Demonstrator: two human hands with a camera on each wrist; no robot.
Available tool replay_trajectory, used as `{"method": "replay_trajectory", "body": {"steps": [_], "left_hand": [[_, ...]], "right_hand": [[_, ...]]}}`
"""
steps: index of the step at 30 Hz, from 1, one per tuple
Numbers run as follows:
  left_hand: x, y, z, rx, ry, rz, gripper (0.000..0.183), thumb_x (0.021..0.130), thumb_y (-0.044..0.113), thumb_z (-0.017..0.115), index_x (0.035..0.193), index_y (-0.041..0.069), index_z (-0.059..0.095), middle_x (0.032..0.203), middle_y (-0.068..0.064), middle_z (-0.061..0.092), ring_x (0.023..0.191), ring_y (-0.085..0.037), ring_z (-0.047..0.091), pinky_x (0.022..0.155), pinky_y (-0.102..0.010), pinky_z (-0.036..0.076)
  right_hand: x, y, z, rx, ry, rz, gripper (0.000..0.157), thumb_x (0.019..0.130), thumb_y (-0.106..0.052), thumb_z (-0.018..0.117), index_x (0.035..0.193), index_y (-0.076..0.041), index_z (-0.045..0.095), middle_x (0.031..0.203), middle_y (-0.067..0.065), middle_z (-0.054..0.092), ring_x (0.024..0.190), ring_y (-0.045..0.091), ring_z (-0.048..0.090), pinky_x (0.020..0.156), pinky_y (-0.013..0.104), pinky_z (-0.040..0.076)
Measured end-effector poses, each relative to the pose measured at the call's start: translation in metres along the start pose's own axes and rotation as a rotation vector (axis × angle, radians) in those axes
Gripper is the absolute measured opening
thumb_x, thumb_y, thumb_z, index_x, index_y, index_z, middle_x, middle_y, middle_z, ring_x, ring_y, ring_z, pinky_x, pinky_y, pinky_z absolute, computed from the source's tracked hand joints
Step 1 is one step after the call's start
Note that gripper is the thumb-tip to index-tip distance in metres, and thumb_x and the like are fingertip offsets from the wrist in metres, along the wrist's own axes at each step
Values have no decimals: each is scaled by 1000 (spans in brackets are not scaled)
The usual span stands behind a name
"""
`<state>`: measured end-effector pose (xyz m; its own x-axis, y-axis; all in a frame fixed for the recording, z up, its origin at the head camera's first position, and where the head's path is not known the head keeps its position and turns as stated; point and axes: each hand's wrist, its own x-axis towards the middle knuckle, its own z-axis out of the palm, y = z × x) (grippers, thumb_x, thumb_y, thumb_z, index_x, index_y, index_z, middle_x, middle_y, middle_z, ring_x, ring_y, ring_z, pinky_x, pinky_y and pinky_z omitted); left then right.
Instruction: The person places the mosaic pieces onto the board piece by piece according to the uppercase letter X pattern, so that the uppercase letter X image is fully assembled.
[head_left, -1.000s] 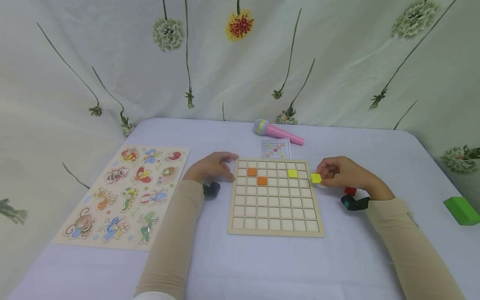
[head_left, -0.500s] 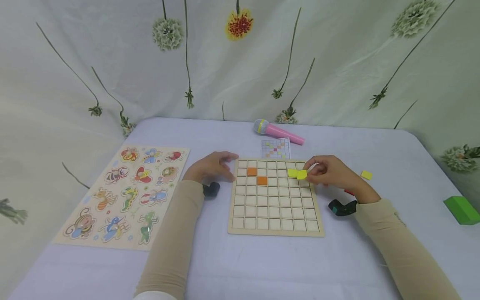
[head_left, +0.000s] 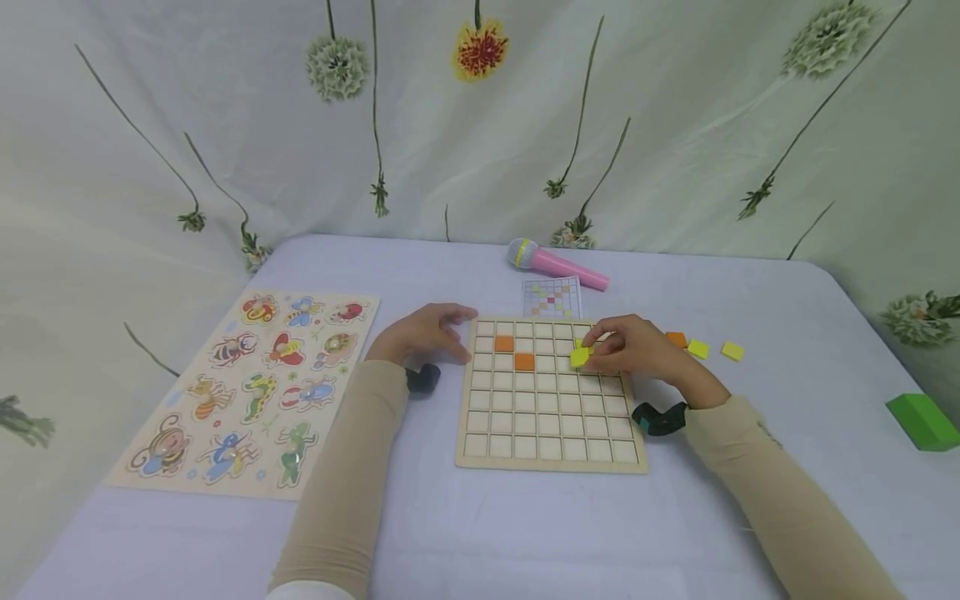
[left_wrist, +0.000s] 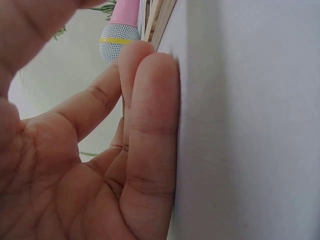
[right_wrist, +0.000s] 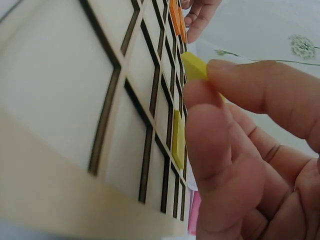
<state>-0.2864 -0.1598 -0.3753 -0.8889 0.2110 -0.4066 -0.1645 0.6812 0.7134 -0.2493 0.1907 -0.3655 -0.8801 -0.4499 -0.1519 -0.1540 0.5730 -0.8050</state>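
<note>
A wooden grid board (head_left: pixel 551 464) lies flat on the table, with two orange tiles (head_left: pixel 524 362) in its cells at upper left. Over its upper right part, my right hand (head_left: pixel 626 346) pinches a yellow square tile (head_left: pixel 580 358) between thumb and fingertips. In the right wrist view that held tile (right_wrist: pixel 194 66) is tilted close above the grid, and another yellow tile (right_wrist: pixel 178 140) sits in a cell. My left hand (head_left: pixel 427 331) rests at the board's left edge, thumb and forefinger spread along it. The left wrist view shows its fingers (left_wrist: pixel 152 120) loosely extended by the tabletop.
Behind the board lie a printed pattern card (head_left: pixel 552 297) and a pink toy microphone (head_left: pixel 558 265). Loose yellow tiles (head_left: pixel 732 351) and an orange tile (head_left: pixel 677 339) lie right of the board. A green block (head_left: pixel 924 422) stands far right; an insect puzzle board (head_left: pixel 247 392) covers the left.
My right hand has moved left with the yellow tile, from beside the board to over its upper right cells. Loose tiles behind that hand have come into view. The left hand has stayed put.
</note>
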Motion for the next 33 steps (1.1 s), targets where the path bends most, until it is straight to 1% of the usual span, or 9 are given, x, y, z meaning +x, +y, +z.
{"method": "replay_trajectory", "body": {"steps": [6, 12, 18, 26, 33], "left_hand": [[1, 0, 1, 1, 0, -1, 85, 84, 10, 89, 161, 23, 53, 159, -6, 51, 134, -30, 51, 120, -52, 37], [1, 1, 2, 3, 0, 0, 86, 85, 9, 89, 161, 23, 52, 158, -6, 51, 133, -30, 51, 119, -52, 37], [4, -1, 1, 9, 0, 1, 86, 85, 9, 89, 161, 23, 52, 158, -6, 52, 132, -30, 51, 119, -51, 38], [1, -1, 1, -17, -6, 18, 84, 85, 8, 88, 160, 22, 53, 159, -7, 51, 133, -30, 51, 120, -52, 37], [1, -1, 0, -19, -3, 12, 84, 85, 8, 88, 161, 22, 53, 160, -7, 50, 134, -31, 50, 121, -52, 36]], "right_hand": [[4, -2, 6, -34, -33, -12, 28, 95, -8, 79, 117, 5, 69, 79, 2, 74, 60, 14, 52, 57, 27, 43], [8, -3, 10, -86, -42, -23, 25, 95, -9, 80, 115, 2, 71, 77, 0, 72, 62, 15, 57, 59, 27, 46], [12, -4, 13, -118, -44, -52, 25, 94, -9, 81, 114, 2, 72, 80, 1, 71, 62, 13, 59, 60, 28, 47], [13, -5, 14, -138, -55, -68, 24, 92, -7, 81, 113, 3, 72, 83, 1, 71, 64, 14, 61, 62, 29, 50], [8, -10, 11, -164, -54, -75, 24, 93, -9, 79, 114, 1, 73, 85, 2, 71, 67, 14, 62, 66, 32, 50]]}}
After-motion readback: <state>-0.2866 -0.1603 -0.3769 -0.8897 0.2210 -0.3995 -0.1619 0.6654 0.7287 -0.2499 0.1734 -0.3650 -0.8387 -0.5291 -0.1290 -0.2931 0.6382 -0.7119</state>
